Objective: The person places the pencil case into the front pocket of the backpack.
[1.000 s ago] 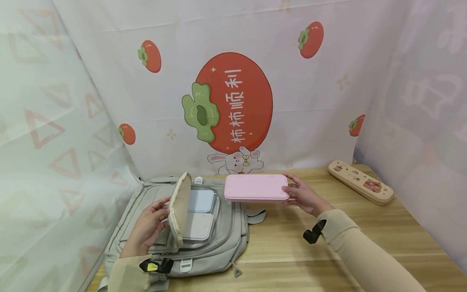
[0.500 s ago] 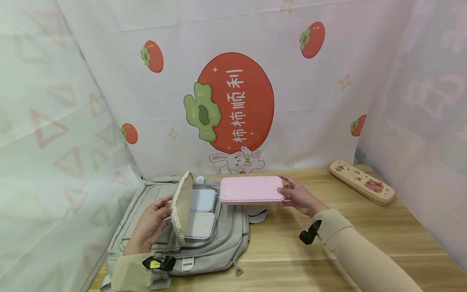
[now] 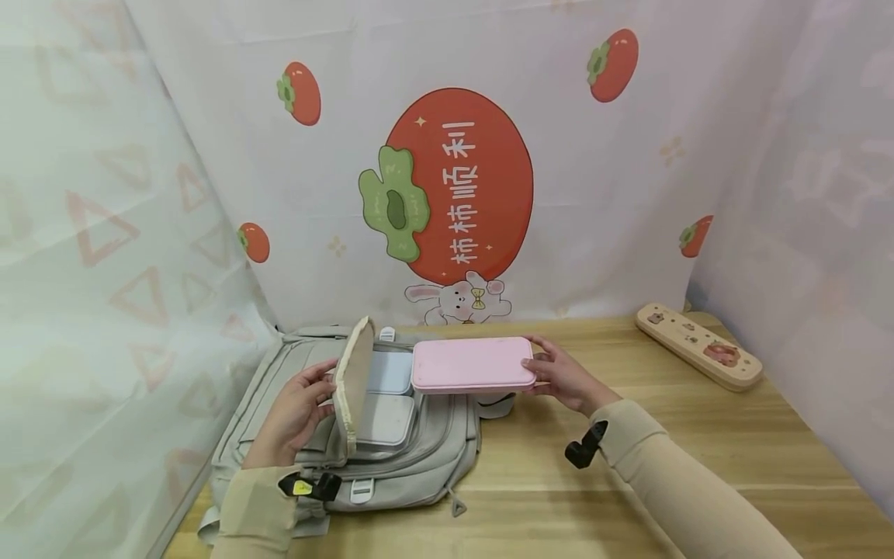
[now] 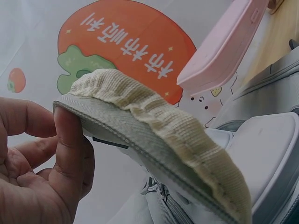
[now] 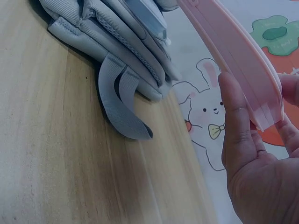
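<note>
A grey backpack [image 3: 436, 446] lies on the table with its front pocket unzipped. My left hand [image 3: 300, 407] pinches the edge of the pocket flap [image 3: 352, 380] and holds it raised; in the left wrist view the fingers grip its zipper edge [image 4: 135, 140]. Inside the pocket sit a light blue case [image 3: 389, 373] and a white case [image 3: 386, 419]. My right hand [image 3: 564, 376] grips the right end of a pink pencil case [image 3: 471, 363], thumb on top. The pink case is held level above the backpack's right side, its left end close beside the light blue case.
A beige pencil case [image 3: 698, 345] with bear pictures lies at the back right of the wooden table [image 3: 594, 505]. A grey strap [image 5: 121, 102] sticks out from the backpack. White printed cloth [image 3: 594, 194] hangs behind and at both sides.
My right hand has moved the pink pencil case leftward and slightly lower, nearer the pocket. My left hand keeps holding the flap up. The head view has shifted slightly.
</note>
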Tool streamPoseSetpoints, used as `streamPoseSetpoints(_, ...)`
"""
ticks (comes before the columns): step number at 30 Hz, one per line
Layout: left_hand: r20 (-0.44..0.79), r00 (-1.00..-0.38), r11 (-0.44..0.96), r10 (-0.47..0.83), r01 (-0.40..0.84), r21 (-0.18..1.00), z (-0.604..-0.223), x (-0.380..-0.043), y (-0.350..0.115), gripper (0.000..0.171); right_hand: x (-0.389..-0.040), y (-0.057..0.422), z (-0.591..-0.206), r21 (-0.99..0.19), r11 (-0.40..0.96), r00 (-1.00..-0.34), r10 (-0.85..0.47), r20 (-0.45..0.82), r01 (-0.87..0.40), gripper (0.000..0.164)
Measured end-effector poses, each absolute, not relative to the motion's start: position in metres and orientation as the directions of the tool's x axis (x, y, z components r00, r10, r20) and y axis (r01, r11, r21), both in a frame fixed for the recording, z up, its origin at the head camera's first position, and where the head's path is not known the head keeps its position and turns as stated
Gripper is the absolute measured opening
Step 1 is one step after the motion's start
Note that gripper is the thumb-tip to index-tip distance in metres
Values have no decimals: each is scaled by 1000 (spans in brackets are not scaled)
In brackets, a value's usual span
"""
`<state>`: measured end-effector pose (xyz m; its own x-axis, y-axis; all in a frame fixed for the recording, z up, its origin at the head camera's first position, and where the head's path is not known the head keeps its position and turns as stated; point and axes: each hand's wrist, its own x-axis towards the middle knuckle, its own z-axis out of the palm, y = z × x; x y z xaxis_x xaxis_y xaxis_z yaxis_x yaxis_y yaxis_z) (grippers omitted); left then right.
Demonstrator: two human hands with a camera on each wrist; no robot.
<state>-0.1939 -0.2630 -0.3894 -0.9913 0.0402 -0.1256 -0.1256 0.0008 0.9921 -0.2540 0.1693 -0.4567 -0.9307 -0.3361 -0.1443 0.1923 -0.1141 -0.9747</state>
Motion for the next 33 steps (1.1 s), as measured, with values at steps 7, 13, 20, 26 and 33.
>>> streamPoseSetpoints(7, -133, -991, 3, 33, -133, 991, -389, -196, -262, 55, -254, 167, -457, -973, -106, -926, -343, -160, 207, 64)
streamPoseSetpoints(13, -133, -991, -11, 29, -134, 991, -388, -196, -262, 54, -254, 163, -458, -972, -114, -926, -346, -154, 204, 62)
streamPoseSetpoints(20, -123, -992, -22, 31, -124, 992, -389, -197, -261, 54, -252, 155, -457, -973, -108, -924, -348, -157, 206, 62)
streamPoseSetpoints(26, -118, -993, -30, 20, -118, 993, -390, -197, -262, 53, -251, 147, -460, -971, -96, -917, -360, -173, 220, 65)
streamPoseSetpoints(33, -119, -993, -34, 21, -119, 992, -389, -197, -262, 54, -248, 137, -468, -967, -75, -912, -358, -203, 244, 63)
